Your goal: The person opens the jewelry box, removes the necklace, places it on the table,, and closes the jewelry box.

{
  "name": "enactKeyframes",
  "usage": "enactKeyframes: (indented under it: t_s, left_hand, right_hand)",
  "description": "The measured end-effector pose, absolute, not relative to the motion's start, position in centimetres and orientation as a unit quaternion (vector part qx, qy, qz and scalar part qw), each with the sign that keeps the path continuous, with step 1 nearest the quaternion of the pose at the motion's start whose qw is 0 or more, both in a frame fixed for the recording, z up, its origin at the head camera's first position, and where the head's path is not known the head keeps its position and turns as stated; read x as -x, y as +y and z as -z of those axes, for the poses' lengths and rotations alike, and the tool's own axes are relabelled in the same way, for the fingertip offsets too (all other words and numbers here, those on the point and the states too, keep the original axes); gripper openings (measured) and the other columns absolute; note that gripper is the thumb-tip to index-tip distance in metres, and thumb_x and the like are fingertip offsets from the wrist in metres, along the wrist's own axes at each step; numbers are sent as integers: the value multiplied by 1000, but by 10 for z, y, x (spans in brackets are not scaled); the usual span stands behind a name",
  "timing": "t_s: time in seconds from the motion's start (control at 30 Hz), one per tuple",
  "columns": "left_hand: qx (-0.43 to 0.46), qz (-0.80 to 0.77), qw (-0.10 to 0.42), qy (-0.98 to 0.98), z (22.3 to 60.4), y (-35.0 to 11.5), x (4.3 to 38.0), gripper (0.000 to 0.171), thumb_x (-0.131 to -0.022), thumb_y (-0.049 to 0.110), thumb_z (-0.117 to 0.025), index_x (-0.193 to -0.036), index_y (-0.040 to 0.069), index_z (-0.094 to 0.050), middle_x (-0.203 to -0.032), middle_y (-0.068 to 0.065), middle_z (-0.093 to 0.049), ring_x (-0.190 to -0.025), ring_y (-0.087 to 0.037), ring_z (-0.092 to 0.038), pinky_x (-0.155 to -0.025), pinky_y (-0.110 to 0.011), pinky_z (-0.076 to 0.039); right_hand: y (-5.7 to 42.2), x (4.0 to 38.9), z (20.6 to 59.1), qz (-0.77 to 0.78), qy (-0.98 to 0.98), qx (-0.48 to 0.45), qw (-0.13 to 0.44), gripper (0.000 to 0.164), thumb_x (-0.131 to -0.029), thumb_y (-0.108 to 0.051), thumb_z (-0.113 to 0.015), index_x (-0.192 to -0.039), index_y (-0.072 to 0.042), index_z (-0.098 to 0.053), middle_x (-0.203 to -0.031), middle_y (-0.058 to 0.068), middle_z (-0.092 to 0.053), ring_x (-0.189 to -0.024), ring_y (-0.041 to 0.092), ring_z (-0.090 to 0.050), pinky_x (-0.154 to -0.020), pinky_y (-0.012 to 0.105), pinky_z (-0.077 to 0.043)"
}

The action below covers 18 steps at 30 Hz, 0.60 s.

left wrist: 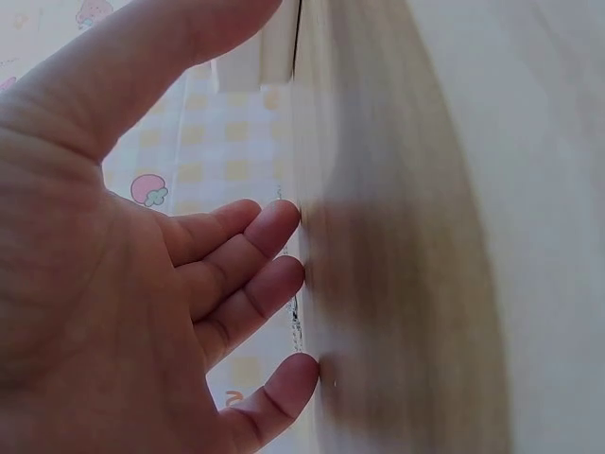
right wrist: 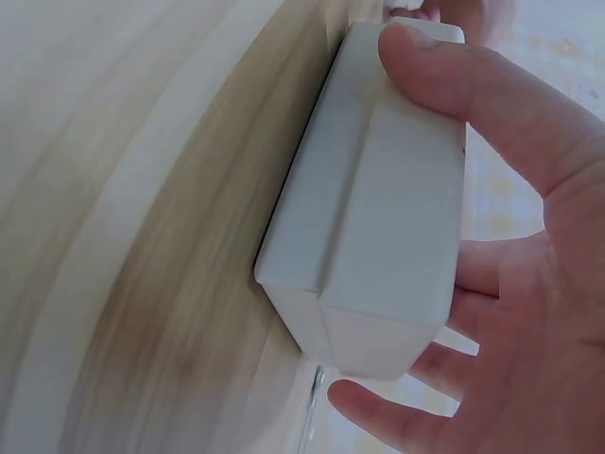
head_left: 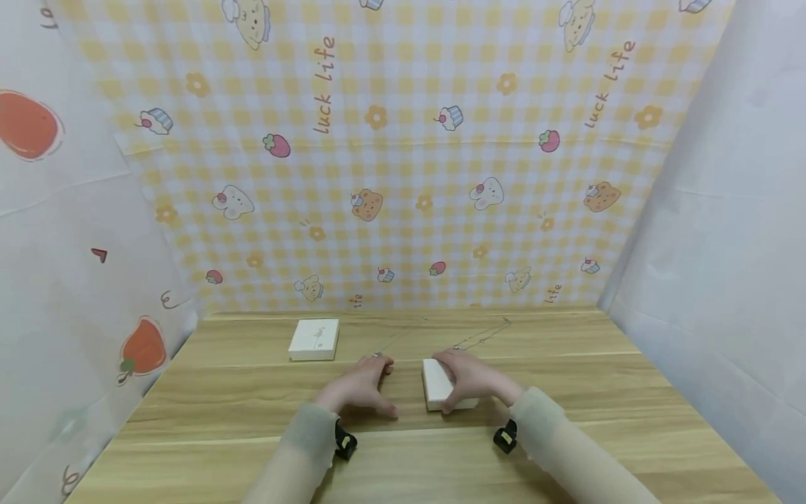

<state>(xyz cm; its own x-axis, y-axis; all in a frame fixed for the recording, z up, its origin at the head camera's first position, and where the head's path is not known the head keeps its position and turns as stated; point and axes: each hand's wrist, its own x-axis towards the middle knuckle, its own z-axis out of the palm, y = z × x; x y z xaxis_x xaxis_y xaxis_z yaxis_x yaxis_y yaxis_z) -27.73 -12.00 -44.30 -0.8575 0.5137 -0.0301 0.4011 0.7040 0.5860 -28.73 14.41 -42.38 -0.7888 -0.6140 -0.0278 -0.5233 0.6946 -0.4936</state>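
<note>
A small white lidded box (head_left: 439, 383) lies on the table, and my right hand (head_left: 469, 374) spans it from above. In the right wrist view, the thumb presses the near side of the white box (right wrist: 392, 208) while the other fingers reach round its far side, partly hidden. To its left, my left hand (head_left: 364, 385) holds nothing, its fingers relaxed and the tips right at the wooden surface in the left wrist view. Just beyond the left fingers lies a thin necklace (head_left: 395, 341). Another fine necklace (head_left: 483, 337) stretches behind the right hand.
A second white box (head_left: 315, 339) with small print on its lid sits at the back left of the wooden table (head_left: 239, 392). A yellow checked cloth (head_left: 403, 168) hangs behind the table, with pale cloths at both sides.
</note>
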Motion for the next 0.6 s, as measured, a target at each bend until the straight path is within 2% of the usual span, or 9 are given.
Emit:
enactKeyframes:
  t_s: [0.23,0.5,0.6]
  left_hand:
    - [-253,-298,98,915,445,-120,278,94,-64,38,-88,-137,-1,-44,-127,-9,-55,-124,-30,-43,-103,-48,-35]
    - [-251,-302,100,914,444,-119,278,93,-64,37,-89,-137,-2,-44,-127,-10,-56,-123,-30,-43,-104,-47,-34]
    - [-254,-306,102,912,443,-119,278,93,-64,35,-89,-136,-2,-44,-127,-10,-55,-124,-30,-43,-104,-47,-34]
  right_hand:
    - [168,290,423,233,920,300,99,96,-58,-21,-91,-138,3,-45,-131,17,-52,-107,28,-49,-88,49,-41]
    - [186,293,422,225,923,299,93,97,-55,-18,-90,-138,2,-46,-120,12,-56,-97,24,-49,-80,44,-42]
    - [193,293,422,225,926,288,94,98,-55,-18,-90,-140,3,-44,-129,16,-53,-104,28,-50,-85,48,-43]
